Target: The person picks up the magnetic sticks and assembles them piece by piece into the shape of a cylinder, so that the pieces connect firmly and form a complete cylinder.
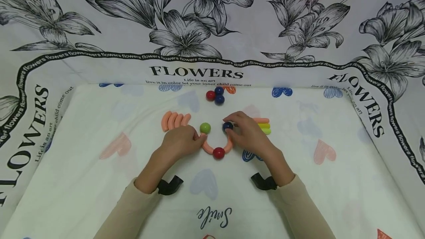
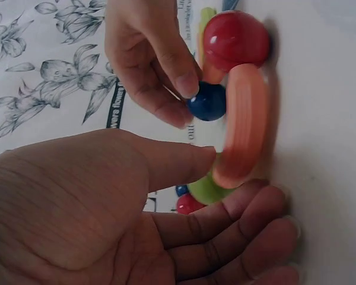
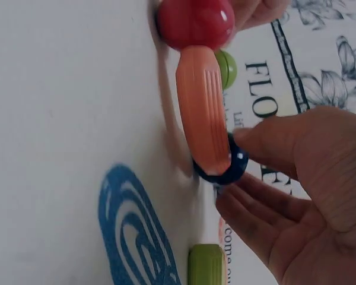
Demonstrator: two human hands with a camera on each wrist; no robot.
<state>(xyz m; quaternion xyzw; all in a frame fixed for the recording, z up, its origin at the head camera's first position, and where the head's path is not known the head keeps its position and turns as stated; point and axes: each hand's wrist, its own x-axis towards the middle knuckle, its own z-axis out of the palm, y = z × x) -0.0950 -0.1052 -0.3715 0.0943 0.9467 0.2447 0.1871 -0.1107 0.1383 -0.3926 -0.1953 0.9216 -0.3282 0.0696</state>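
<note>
A red ball [image 1: 218,153] joins two curved orange rods, which rise from it in a U shape. My left hand [image 1: 180,141] pinches the upper end of the left orange rod [image 1: 207,148] between thumb and fingers, close by a green ball [image 1: 205,128]. Between thumb and fingertips, my right hand [image 1: 250,134] holds a dark blue ball [image 1: 227,126] at the upper end of the right orange rod [image 3: 203,113]. That ball overlaps the rod's end in the right wrist view.
Several curved orange rods [image 1: 172,120] lie side by side beyond my left hand. Straight orange, yellow and green rods [image 1: 264,125] lie past the right hand. Farther back sit a loose red ball [image 1: 210,95] and two blue balls [image 1: 219,99] on the printed cloth [image 1: 292,209].
</note>
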